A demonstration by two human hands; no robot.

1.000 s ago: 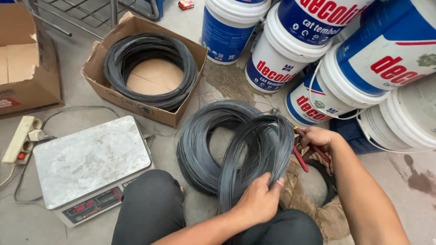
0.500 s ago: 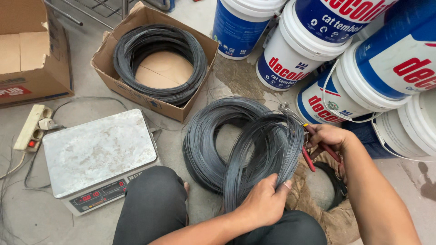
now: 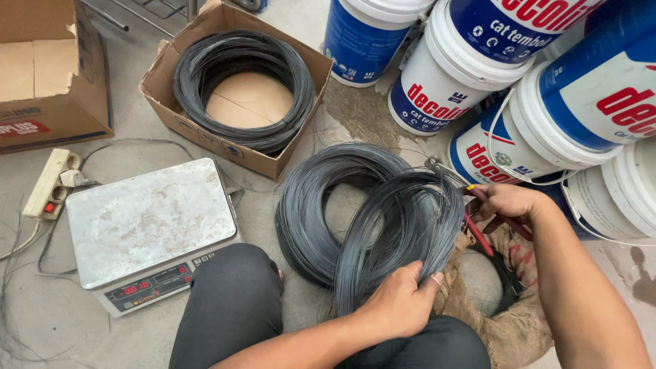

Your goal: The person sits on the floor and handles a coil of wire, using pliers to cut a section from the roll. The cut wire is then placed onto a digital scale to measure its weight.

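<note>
My left hand [image 3: 402,301] grips the near edge of a small coil of thin dark wire [image 3: 403,229], holding it tilted up on edge. My right hand [image 3: 504,203] holds red-handled pliers [image 3: 478,232] at the coil's far right side, near a twisted wire end. Under and to the left of the small coil a bigger coil of the same wire [image 3: 321,205] lies flat on the concrete floor. My knee in dark trousers [image 3: 229,307] is bent in front of the scale.
A digital scale with a steel plate [image 3: 147,222] stands at the left. An open cardboard box [image 3: 232,147] holds another wire coil [image 3: 242,89]. Several blue-and-white paint buckets [image 3: 478,61] crowd the right. A power strip [image 3: 51,181] and a second box [image 3: 51,75] are far left. Burlap [image 3: 519,314] lies by my right arm.
Both hands keep their hold on the coil and pliers. The view has shifted slightly; the small coil has turned a little in my left hand.
</note>
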